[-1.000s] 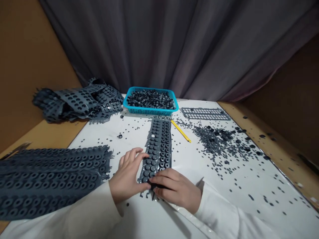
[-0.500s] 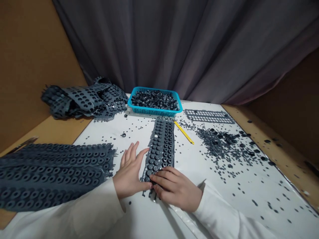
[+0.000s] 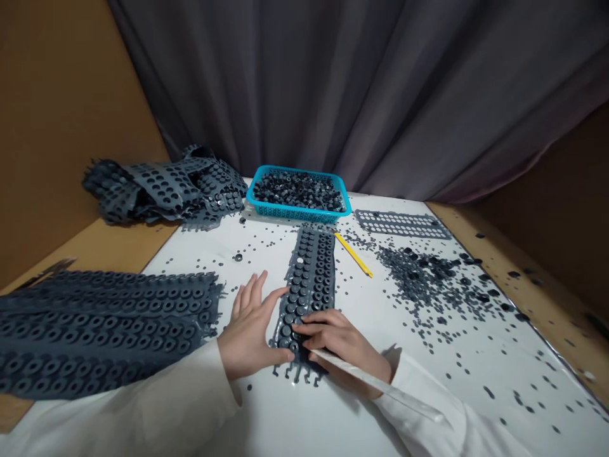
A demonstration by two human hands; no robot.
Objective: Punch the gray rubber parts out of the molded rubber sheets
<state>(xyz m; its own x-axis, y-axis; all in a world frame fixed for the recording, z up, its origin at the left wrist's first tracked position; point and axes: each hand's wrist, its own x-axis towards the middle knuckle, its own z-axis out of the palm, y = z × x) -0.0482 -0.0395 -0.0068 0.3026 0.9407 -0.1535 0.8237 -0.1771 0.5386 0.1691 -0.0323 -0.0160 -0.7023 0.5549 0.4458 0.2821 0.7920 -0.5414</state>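
Observation:
A dark grey rubber sheet (image 3: 311, 273) with rows of round ring-shaped parts lies lengthwise in front of me, loose tabs at its near end. My left hand (image 3: 252, 330) rests along its left side, fingers spread, thumb at the near left corner. Over the near right part, my right hand (image 3: 349, 352) is closed on a slim white stick (image 3: 380, 384), which slants back over the wrist. The stick's tip and the spot under those fingers are hidden. In one hole of the left row shows a white spot.
A blue basket (image 3: 299, 212) of small dark parts stands at the back. Left are stacked moulded sheets (image 3: 104, 330) and a crumpled punched sheet (image 3: 166, 190). Right are a yellow cutter-like tool (image 3: 353, 254), a flat punched strip (image 3: 404, 224) and scattered black discs (image 3: 419, 273).
My right hand has turned and shifted slightly right, and the white stick now lies across the top of it. The sheet's near-end tabs have come into view. My left hand stays nearly still.

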